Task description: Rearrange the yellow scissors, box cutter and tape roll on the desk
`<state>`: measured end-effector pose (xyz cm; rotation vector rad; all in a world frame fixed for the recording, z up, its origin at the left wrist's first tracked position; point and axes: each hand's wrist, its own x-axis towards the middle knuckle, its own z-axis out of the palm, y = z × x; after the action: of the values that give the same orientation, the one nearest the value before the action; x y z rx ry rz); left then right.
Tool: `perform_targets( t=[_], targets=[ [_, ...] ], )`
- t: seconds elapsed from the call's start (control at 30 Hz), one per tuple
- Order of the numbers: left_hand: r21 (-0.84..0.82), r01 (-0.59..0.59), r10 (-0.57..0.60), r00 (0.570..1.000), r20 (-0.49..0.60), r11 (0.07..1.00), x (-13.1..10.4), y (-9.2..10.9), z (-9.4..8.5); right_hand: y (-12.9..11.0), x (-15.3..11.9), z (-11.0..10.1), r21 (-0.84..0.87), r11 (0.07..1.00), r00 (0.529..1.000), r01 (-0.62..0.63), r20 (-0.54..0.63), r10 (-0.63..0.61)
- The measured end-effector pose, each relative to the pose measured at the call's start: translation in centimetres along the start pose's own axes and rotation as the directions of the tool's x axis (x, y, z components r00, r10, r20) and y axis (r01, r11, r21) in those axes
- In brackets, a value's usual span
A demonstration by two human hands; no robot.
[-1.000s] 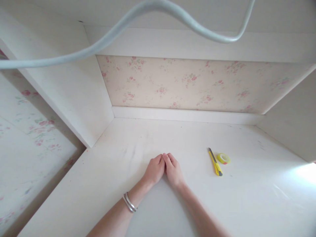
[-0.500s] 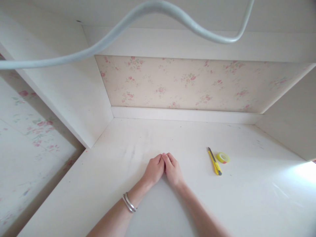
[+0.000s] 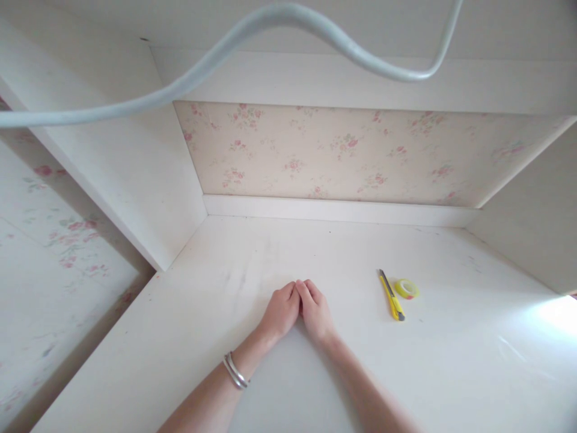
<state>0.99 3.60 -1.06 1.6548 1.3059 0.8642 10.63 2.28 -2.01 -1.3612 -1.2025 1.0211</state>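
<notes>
Right hand (image 3: 316, 311) to cutter (image 3: 392, 296): open path (cable (image 3: 288, 14) above, depth unclear).

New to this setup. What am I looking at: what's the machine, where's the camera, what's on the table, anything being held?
No machine here: just a person's bare left hand and right hand. The camera is worn on the head, looking forward and down. The hands meet, fingers curled, on a white surface. Nothing visible is held, though the insides are hidden. Silver bands circle the left wrist. To the right of the right hand lie a yellow cutter and, beside it, a yellow tape roll; neither is touched. A pale cord crosses the top of the view.
</notes>
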Motion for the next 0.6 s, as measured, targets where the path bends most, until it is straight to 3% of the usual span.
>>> perform_targets(
  t=[0.6],
  targets=[
    [0.021,0.008,-0.008,1.0,-0.001,1.0,-0.01,-0.08,0.07,-0.34,-0.14,-0.05,-0.005,1.0,1.0,0.002,-0.001,-0.002]
  ],
)
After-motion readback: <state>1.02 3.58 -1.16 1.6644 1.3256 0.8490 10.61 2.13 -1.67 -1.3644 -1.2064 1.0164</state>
